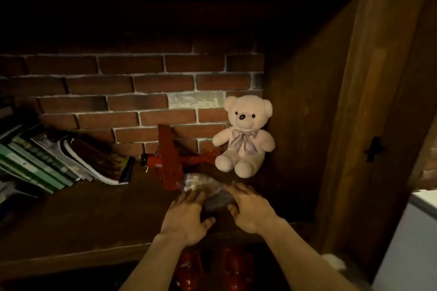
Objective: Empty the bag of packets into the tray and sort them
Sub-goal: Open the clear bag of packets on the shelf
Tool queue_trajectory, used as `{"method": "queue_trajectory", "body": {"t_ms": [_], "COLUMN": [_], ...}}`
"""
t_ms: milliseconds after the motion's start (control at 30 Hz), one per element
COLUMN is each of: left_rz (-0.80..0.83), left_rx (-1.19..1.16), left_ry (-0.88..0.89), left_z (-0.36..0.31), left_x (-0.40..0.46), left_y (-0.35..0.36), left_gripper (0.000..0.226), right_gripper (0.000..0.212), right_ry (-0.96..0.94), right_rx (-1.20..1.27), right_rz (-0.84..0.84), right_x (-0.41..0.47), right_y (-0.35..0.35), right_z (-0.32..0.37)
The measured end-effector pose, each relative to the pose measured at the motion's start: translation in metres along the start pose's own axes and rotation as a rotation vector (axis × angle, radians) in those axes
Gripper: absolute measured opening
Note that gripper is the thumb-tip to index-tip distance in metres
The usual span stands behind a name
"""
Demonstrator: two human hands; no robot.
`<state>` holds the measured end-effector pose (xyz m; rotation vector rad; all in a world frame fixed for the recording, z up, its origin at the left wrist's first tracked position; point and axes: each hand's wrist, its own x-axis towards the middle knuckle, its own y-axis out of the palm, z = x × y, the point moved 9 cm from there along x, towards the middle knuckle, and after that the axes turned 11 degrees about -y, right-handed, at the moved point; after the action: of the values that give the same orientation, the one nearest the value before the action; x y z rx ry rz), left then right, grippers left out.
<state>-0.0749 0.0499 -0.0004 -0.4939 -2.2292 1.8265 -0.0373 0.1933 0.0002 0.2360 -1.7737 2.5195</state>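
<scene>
A clear plastic bag (205, 188) with pale packets inside lies on a dark wooden shelf (82, 217), just in front of a red toy plane. My left hand (186, 216) reaches toward it from the near left, fingers spread and touching the bag's edge. My right hand (251, 208) is at the bag's right side, fingers spread over it. Neither hand has closed on the bag. No tray is in view.
A red toy plane (172, 159) and a cream teddy bear (244, 136) stand behind the bag against a brick wall. Leaning books (59, 160) fill the shelf's left. A wooden upright (354, 125) bounds the right. Red shiny objects (212, 267) sit below the shelf.
</scene>
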Motion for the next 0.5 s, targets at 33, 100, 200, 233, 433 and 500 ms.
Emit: {"method": "queue_trajectory", "body": {"t_ms": [33, 100, 200, 233, 433, 500], "left_rz": [-0.003, -0.017, -0.040, -0.051, -0.084, -0.105], "left_rx": [0.008, 0.014, 0.039, 0.062, 0.069, 0.022], "left_ry": [-0.002, -0.011, -0.030, -0.032, -0.113, -0.103], "left_z": [0.002, 0.007, 0.012, 0.013, 0.020, 0.023], "left_x": [0.002, 0.006, 0.005, 0.003, -0.006, -0.007], "left_y": [0.001, 0.004, 0.006, 0.004, -0.010, -0.015], "left_gripper": [0.077, 0.071, 0.060, 0.057, 0.024, 0.023], "right_gripper": [0.060, 0.059, 0.062, 0.063, 0.062, 0.060], "right_ry": [-0.004, -0.012, -0.015, -0.018, -0.026, -0.034], "right_rx": [0.016, 0.002, 0.011, 0.017, 0.050, 0.024], "right_rz": [0.028, 0.064, 0.121, 0.130, 0.043, 0.024], "right_x": [0.004, 0.009, 0.013, 0.014, 0.004, 0.001], "right_y": [0.006, 0.015, 0.028, 0.030, 0.021, 0.017], "right_z": [0.000, 0.000, 0.002, 0.003, 0.014, 0.017]}}
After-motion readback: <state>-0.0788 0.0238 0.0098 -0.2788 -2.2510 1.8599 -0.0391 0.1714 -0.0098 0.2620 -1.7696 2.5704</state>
